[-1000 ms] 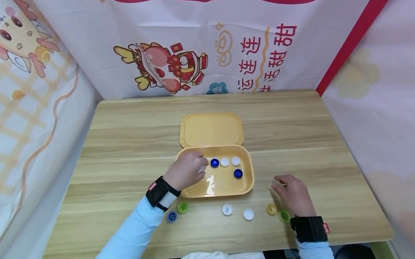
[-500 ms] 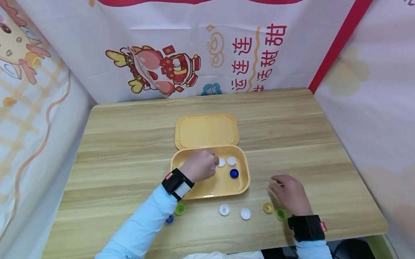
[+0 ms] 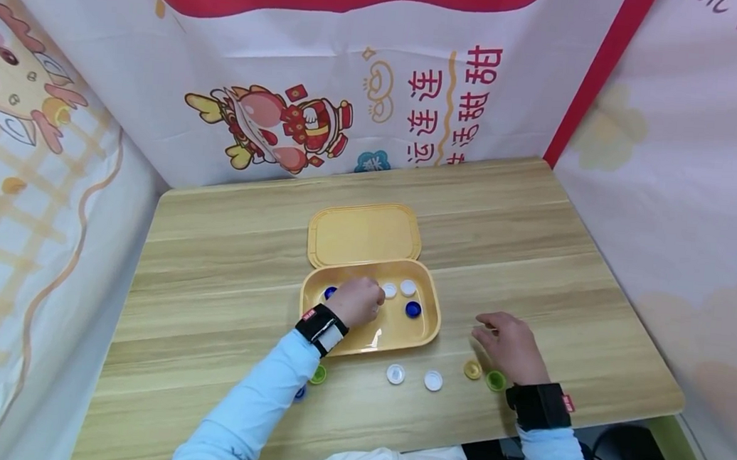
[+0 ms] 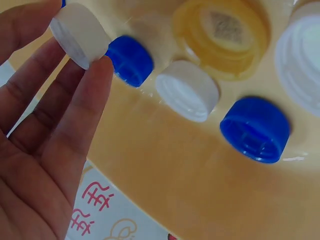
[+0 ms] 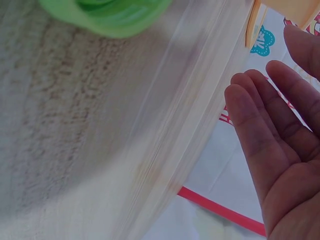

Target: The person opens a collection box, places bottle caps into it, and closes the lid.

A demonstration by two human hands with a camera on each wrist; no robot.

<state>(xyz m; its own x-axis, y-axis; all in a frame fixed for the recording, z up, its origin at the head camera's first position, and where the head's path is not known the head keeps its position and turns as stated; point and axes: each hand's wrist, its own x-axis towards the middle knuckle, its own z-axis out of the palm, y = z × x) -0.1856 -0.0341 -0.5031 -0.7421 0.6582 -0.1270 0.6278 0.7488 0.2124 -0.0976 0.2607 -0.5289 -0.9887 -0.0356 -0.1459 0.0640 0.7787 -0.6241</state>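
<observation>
My left hand [image 3: 355,302] is over the yellow tray [image 3: 397,335], and in the left wrist view its thumb and fingers pinch a white bottle cap [image 4: 80,35] by the edge. More caps lie in the tray: a blue one [image 3: 413,309] and two white ones [image 3: 389,290] right of the hand, another blue one [image 3: 330,292] partly behind it. A yellow cap [image 4: 220,40] shows only in the left wrist view. My right hand [image 3: 514,347] hovers right of the tray, fingers loosely bent, holding nothing. Close by it are a green cap [image 3: 495,381] and a yellow-gold cap [image 3: 472,369].
Behind the tray lies its yellow lid [image 3: 364,237]. Two white caps [image 3: 433,380] sit on the wooden table [image 3: 226,248] in front of the tray. A green cap [image 3: 318,374] and a blue cap [image 3: 300,393] are beside the left forearm, the blue one partly covered.
The left hand, pinching the white cap, has moved right across the tray. A blue cap at the tray's left has come into view. The right hand has stayed about where it was.
</observation>
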